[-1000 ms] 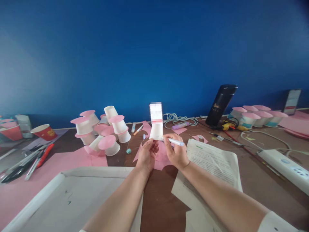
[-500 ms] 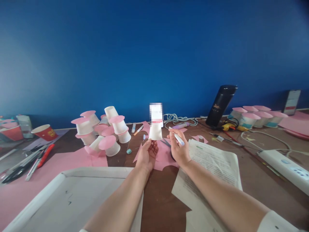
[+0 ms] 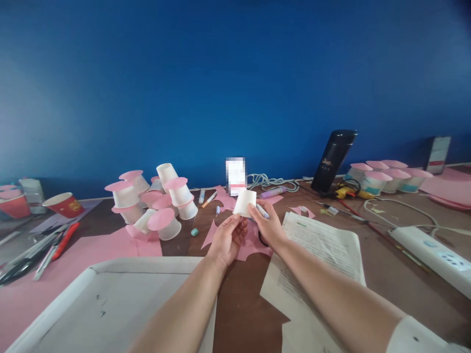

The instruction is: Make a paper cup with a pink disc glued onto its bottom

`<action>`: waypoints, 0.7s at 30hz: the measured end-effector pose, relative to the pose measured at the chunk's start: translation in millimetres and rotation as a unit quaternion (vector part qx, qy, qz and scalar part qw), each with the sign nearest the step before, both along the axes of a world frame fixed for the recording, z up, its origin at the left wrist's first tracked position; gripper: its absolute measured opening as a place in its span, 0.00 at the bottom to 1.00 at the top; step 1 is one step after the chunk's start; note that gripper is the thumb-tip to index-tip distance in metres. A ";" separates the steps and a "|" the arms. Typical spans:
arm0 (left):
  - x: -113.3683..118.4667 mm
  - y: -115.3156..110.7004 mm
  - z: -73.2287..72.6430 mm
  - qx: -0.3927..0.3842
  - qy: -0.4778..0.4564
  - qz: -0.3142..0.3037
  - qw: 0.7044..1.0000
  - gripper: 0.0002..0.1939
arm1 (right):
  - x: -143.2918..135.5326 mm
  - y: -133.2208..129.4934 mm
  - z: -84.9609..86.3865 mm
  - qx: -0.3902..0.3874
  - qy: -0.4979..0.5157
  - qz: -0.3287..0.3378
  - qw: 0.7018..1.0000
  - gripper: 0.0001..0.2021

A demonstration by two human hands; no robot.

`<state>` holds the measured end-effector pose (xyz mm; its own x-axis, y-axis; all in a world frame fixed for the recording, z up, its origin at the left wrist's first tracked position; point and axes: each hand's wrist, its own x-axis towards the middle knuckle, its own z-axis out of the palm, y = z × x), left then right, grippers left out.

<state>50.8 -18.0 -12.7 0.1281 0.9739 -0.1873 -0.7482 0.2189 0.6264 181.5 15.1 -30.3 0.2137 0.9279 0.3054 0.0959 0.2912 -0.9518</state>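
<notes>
Low in the middle, my left hand (image 3: pixel 228 239) pinches the rim of an upside-down white paper cup (image 3: pixel 245 202), which is tilted. My right hand (image 3: pixel 271 224) is closed round what looks like a slim white glue stick with a lavender end (image 3: pixel 262 211), mostly hidden by the fingers. Its thumb also touches the cup's right side. Under the hands lie pink paper scraps (image 3: pixel 253 249), and a dark scissor handle (image 3: pixel 262 239) shows beside my right hand. A small lavender cap (image 3: pixel 218 210) lies left of the cup.
Left stand stacked white cups with pink paper discs (image 3: pixel 162 219), near a red cup (image 3: pixel 63 204), cutters and a white tray (image 3: pixel 147 264). Behind is a phone (image 3: pixel 235 175). Right are printed sheets (image 3: pixel 324 245), a black flask (image 3: pixel 334 161), more cups (image 3: pixel 375 182) and a power strip (image 3: pixel 436 257).
The cup has tipped from upright to leaning and shifted slightly right. My right hand has moved left and its thumb now touches the cup, the glue stick still in its grip.
</notes>
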 end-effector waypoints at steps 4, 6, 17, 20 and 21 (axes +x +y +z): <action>0.0 0.1 -0.3 0.010 0.005 0.020 1.000 0.07 | -0.7 -0.7 2.8 0.036 -0.029 -0.049 0.998 0.21; -1.0 1.7 -0.6 0.014 -0.004 0.039 0.999 0.05 | -0.9 -4.4 8.1 0.096 -0.044 -0.086 0.991 0.17; -2.9 9.2 -8.6 0.050 -0.026 0.080 0.995 0.03 | -7.7 -36.5 32.4 0.268 -0.249 0.003 0.931 0.07; -3.9 9.2 -8.8 0.041 -0.015 0.073 0.996 0.04 | -7.3 -32.9 30.3 0.265 -0.266 -0.020 0.927 0.08; -4.1 9.2 -8.5 0.040 -0.012 0.070 0.997 0.05 | -7.1 -32.1 30.0 0.263 -0.265 -0.027 0.927 0.08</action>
<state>46.6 -8.8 -21.3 -0.0073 0.9942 -0.1071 -0.7829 0.0610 0.6192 174.4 -17.0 -0.3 -0.0540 0.6135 0.7878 0.5380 0.6826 -0.4946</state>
